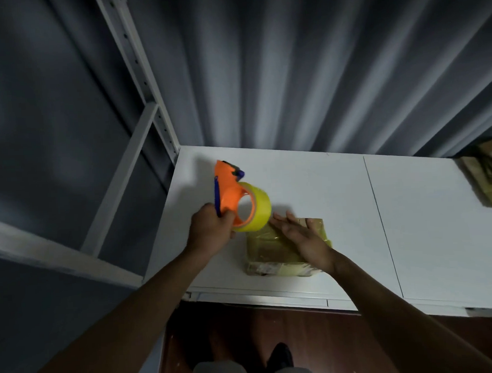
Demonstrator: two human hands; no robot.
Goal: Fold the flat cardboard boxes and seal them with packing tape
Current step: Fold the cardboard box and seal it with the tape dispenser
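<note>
Box (281,248): one, small, folded, wrapped in yellowish tape, lying on the white table (438,220) near its front edge.
Dispenser (229,191): one, orange with blue parts, carrying one yellow tape roll (257,211); held above the table, just left of the box.
Left hand (210,230): fingers curled round the dispenser's handle.
Right hand (300,236): fingers straight, palm flat on the box top.
Stack (487,178): flat cardboard at the table's far right edge; count unclear.

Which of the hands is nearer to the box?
Right. The right hand lies flat on top of the box; the left hand is just off its left side, gripping the tape dispenser.
</note>
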